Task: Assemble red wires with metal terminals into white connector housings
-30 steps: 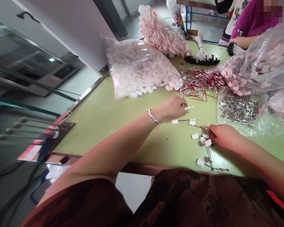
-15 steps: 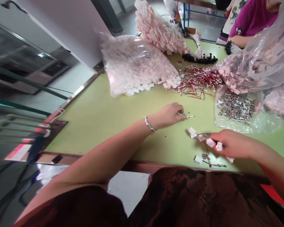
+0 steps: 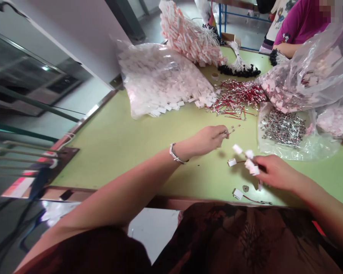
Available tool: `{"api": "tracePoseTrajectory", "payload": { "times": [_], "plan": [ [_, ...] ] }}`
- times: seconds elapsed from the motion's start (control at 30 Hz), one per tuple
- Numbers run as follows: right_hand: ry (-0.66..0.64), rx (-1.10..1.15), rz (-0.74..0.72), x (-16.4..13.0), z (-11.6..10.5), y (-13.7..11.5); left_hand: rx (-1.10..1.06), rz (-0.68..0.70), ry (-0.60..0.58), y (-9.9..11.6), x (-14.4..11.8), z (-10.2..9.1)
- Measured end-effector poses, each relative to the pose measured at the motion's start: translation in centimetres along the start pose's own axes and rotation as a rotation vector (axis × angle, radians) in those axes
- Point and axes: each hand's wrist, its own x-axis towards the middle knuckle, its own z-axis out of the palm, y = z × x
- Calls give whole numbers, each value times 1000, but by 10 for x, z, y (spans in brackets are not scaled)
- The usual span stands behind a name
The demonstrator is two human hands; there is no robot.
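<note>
Small metal pin (image 3: 231,131) is pinched at the fingertips of the left hand (image 3: 210,137), lifted just off the green table (image 3: 125,140), near the red-wire pile.

Head view:
- Right hand (image 3: 274,173) is closed around a bunch of red leads with white connector blocks (image 3: 247,160); several blocks fan out past the fingers, unsupported. Grip is on the wires, not on the blocks.
- One loose block (image 3: 232,162) is seen on the table just beside that bunch; another lead with a block (image 3: 238,194) lies close to the near table edge.
- Pile of red wires with metal ends (image 3: 237,97) and an open clear bag of metal parts (image 3: 282,127) are near both hands. Bags of white blocks (image 3: 160,82) are farther back. A co-worker's arm (image 3: 286,48) is at the far end, well apart.

Risks, as judged:
- Pin is thin and held only at the tips; a slight twist is likely enough for it to be dropped among the loose parts, where it would be hard to find.
- Dangling blocks could be snagged on the loose block or on each other, so leads may be pulled out of the bunch.
- Lead at the table edge could be swept off by the right forearm.
- Open bag could be caught by the right hand and its contents spilled.
</note>
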Motion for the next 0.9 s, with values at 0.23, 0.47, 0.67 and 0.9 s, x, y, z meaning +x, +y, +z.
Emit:
{"api": "tracePoseTrajectory", "payload": {
  "times": [0.23, 0.47, 0.67, 0.9],
  "plan": [
    [170, 525, -52, -45, -36, 50, 292, 171, -224, 32, 2, 48],
    [297, 675, 70, -63, -36, 64, 557, 269, -244, 27, 3, 67],
    [515, 910, 84, -52, -21, 74, 430, 350, -430, 64, -26, 68],
    [1000, 838, -124, -70, -69, 84, 574, 333, -520, 66, -31, 93]
  ]
}}
